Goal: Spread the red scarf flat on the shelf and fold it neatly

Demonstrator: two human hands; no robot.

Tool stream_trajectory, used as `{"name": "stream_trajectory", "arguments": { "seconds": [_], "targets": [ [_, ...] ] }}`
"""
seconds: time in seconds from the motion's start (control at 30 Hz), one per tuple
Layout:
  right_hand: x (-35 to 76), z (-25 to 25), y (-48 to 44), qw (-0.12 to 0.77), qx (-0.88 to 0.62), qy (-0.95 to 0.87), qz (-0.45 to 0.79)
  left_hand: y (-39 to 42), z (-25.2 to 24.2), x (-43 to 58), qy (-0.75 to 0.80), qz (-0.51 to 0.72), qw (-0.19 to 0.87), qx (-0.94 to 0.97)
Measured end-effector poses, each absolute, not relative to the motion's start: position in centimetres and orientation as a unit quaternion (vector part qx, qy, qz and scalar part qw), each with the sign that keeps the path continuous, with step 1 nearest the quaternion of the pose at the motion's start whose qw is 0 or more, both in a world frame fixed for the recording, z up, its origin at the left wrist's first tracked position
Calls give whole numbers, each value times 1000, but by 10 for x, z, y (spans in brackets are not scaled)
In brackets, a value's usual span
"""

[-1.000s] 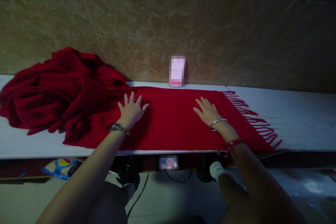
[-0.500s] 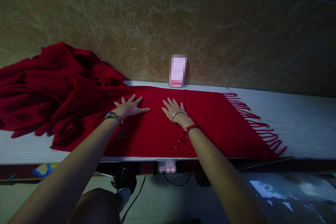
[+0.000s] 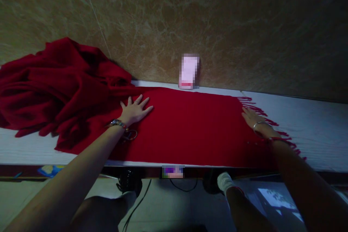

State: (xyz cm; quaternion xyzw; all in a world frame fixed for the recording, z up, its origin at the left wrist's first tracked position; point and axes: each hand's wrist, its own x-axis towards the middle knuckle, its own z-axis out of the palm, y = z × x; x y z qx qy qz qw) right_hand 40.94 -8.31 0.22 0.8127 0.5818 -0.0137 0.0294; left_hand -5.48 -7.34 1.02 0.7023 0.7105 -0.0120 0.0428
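Observation:
A red fringed scarf (image 3: pixel 190 127) lies spread flat along a narrow white board, and its left part is heaped in loose folds. My left hand (image 3: pixel 133 110) rests flat on the cloth beside the heap, fingers spread. Over at the right end, my right hand (image 3: pixel 254 120) lies on the scarf's edge with its fingers stretched out. The red fringe (image 3: pixel 254 105) runs beside and beneath that hand and wrist, which hide part of it. Neither hand grips the cloth.
The white board (image 3: pixel 320 130) continues to the right past the fringe. Behind it stands a brown marbled tiled wall (image 3: pixel 152 25). A blurred pink box-like thing (image 3: pixel 188 71) is at the board's back edge. Below the front edge are my feet and a black cable (image 3: pixel 138 203).
My right hand has slid right across the scarf, from its middle to the fringed end. The left hand stays almost where it was. The view has shifted slightly.

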Motion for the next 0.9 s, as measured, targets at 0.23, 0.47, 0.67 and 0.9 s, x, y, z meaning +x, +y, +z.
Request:
{"name": "stream_trajectory", "arguments": {
  "seconds": [0.23, 0.47, 0.67, 0.9],
  "targets": [
    [343, 17, -81, -38, 727, 686, 27, -59, 23, -44, 704, -19, 65, 707],
    [205, 9, -98, -30, 605, 793, -66, -81, 11, -7, 648, -8, 53, 760],
    [239, -3, -108, 11, 630, 774, -59, -87, 6, -9, 642, 6, 45, 765],
    [414, -22, -113, -53, 775, 629, -34, -87, 7, -8, 640, 22, 48, 766]
  ]
}}
